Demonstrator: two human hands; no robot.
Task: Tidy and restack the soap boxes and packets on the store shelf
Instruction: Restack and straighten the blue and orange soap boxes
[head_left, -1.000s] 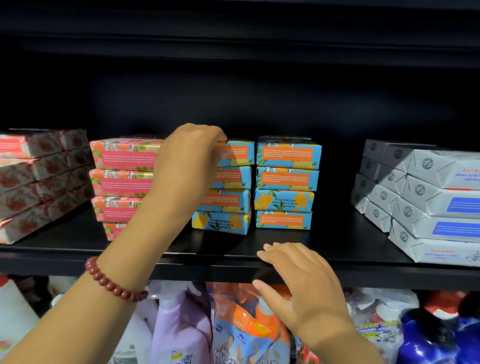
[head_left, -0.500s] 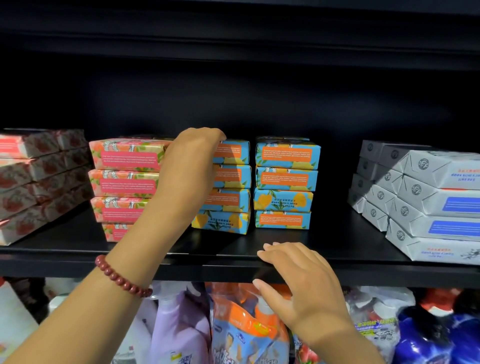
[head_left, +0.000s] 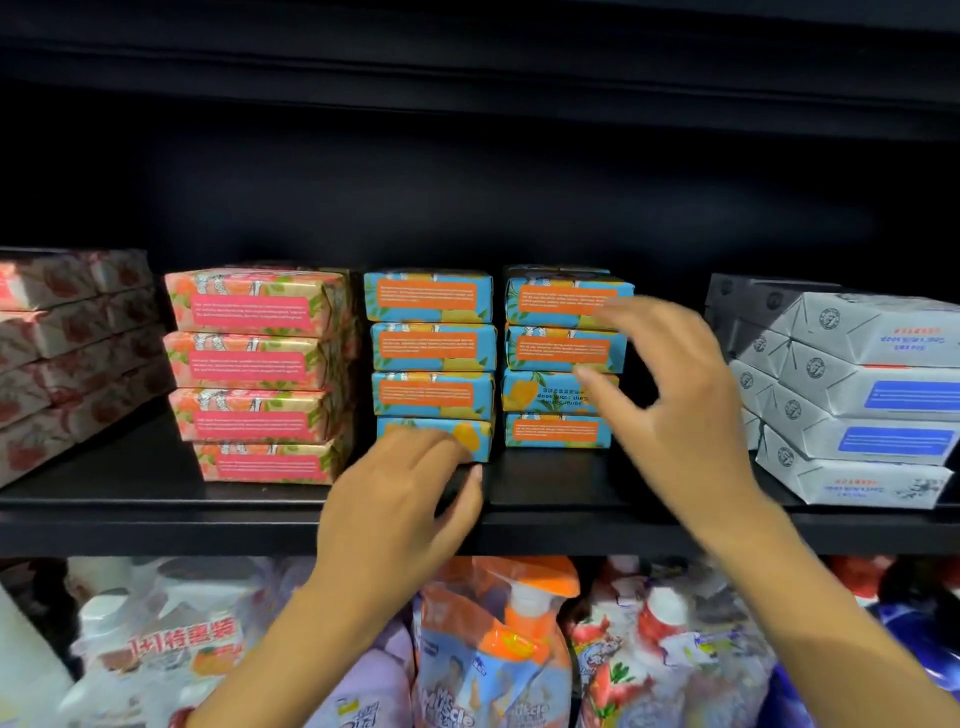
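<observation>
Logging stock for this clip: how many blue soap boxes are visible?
8: four in the left stack, four in the right stack; others may hide behind.

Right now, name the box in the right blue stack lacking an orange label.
Third blue cardboard box from the top: shows yellow fruit and upside-down lettering.

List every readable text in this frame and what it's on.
"1+1特惠装": white pack, lower shelf.
"Muscle": orange-capped pouch, lower shelf; the word before it is unclear.
Blue soap boxes: orange label print too small to read.
Pink soap boxes: label print too small.
Grey packets: round logos and blue labels blurred, unreadable.
</observation>
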